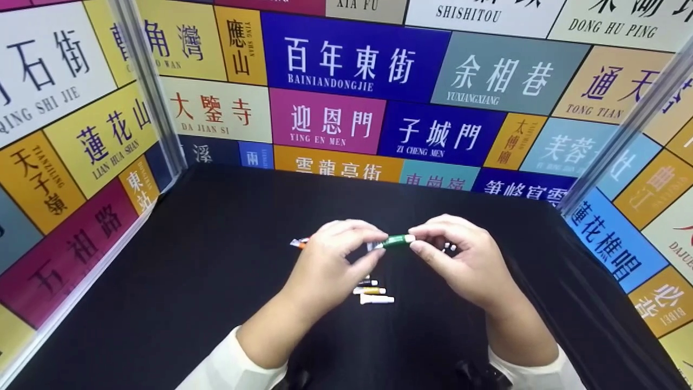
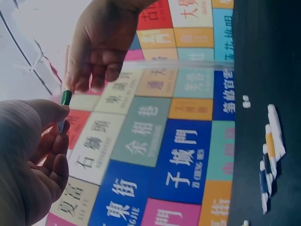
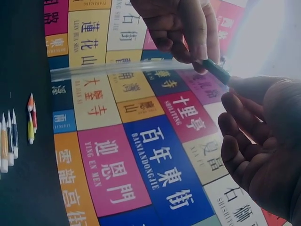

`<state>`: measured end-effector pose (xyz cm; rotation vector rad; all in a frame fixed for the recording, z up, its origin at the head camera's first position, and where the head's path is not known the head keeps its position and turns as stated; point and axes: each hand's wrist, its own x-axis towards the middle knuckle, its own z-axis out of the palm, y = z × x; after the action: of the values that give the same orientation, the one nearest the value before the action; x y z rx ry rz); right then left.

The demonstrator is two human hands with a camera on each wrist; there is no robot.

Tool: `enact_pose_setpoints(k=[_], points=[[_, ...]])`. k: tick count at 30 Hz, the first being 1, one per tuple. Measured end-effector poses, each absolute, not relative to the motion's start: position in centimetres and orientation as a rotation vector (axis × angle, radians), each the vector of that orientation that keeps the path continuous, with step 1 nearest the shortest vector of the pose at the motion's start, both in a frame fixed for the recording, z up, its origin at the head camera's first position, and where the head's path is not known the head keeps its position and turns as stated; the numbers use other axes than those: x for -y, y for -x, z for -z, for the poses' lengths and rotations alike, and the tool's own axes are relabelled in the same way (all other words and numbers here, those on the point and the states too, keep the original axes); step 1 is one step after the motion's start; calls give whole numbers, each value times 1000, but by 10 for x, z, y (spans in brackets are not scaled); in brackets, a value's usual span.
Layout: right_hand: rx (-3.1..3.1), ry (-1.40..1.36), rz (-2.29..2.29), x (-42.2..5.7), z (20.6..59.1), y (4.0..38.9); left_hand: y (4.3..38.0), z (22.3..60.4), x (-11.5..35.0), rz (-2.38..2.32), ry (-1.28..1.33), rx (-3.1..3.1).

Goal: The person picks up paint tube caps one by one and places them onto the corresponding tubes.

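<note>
The green tube (image 1: 398, 240) is suspended above the black table covering (image 1: 233, 303), between your two hands. Your left hand (image 1: 330, 262) pinches its flat tail between thumb and forefinger; your right hand (image 1: 471, 265) pinches the white end (image 1: 410, 238) between thumb and fingertips. Caution: squeezing the soft body could force out any contents if the white end is loose or uncapped; twisting against so short a grip on the tail could crease it or let the tube turn in your fingers. If either pinch slackens, the tube could drop onto the tubes beneath. These lie just below your left hand: a white tube (image 1: 377, 299), a yellow tube (image 1: 373, 291) and a dark tube (image 1: 370, 283), with a navy tube (image 2: 263, 183) visible beside them in the left wrist view. Two small white pieces (image 2: 246, 101), apparently caps, lie beyond your right fingers; a low sweep of that hand could scatter them. Further left is an orange tube (image 3: 30, 102), with a red tube (image 3: 34, 115) and a yellow-green tube (image 3: 31, 132) against it. Note: your left hand hides most of this group from the head view. Your fingertips cover both ends of the green tube, so you cannot confirm whether the white end is a cap or bare nozzle; its label is illegible.
</note>
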<state>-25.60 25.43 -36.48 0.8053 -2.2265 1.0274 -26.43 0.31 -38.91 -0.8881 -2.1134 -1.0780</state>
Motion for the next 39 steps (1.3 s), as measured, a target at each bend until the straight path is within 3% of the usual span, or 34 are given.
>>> enact_pose_setpoints(k=[21, 39], points=[[2242, -327, -1264, -304, 384, 311, 340, 453, 18, 1146, 675, 2468], [2335, 4, -1358, -352, 424, 359, 361, 489, 24, 1073, 564, 2735]])
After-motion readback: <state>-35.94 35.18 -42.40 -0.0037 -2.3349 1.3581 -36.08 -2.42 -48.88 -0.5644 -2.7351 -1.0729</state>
